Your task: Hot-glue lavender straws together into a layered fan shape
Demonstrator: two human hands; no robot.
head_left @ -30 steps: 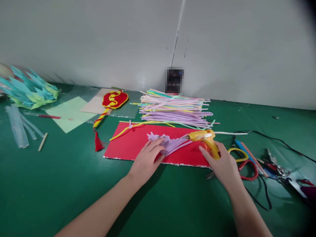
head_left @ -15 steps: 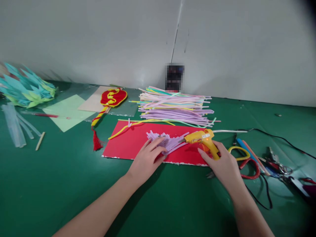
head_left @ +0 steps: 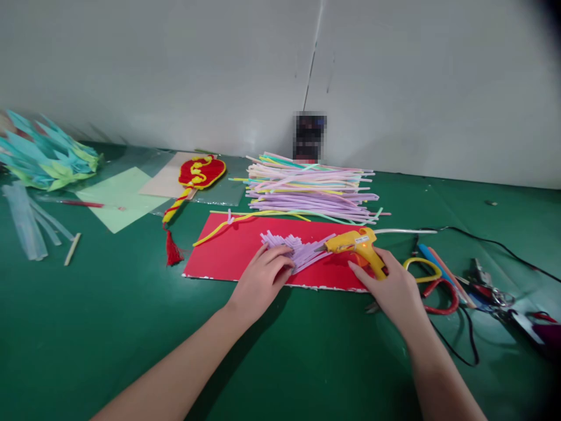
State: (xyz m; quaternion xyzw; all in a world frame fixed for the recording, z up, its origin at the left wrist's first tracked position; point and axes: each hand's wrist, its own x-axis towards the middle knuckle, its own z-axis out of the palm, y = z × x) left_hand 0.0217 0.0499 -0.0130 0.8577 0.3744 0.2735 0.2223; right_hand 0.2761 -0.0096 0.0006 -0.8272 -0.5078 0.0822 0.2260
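Note:
My right hand (head_left: 394, 289) is wrapped round the grip of a yellow glue gun (head_left: 356, 244), whose nozzle points left at a fan of lilac pipe-cleaner pieces (head_left: 294, 250). My left hand (head_left: 262, 280) lies on the left part of that fan, fingers pressing it down onto a red card sheet (head_left: 228, 248) on the green table. A yellow pipe cleaner (head_left: 245, 221) lies along the far edge of the red sheet.
A stack of pastel pipe cleaners (head_left: 309, 190) sits behind the red sheet. A red and yellow ornament with tassel (head_left: 195, 178), pale sheets (head_left: 120, 199), clear glue sticks (head_left: 26, 225) and a teal paper craft (head_left: 46, 155) lie at left. Scissors, cables and tools (head_left: 460, 286) lie at right.
The glue gun's nozzle has moved slightly left, closer to the lilac fan. My left hand stays pressed on the fan.

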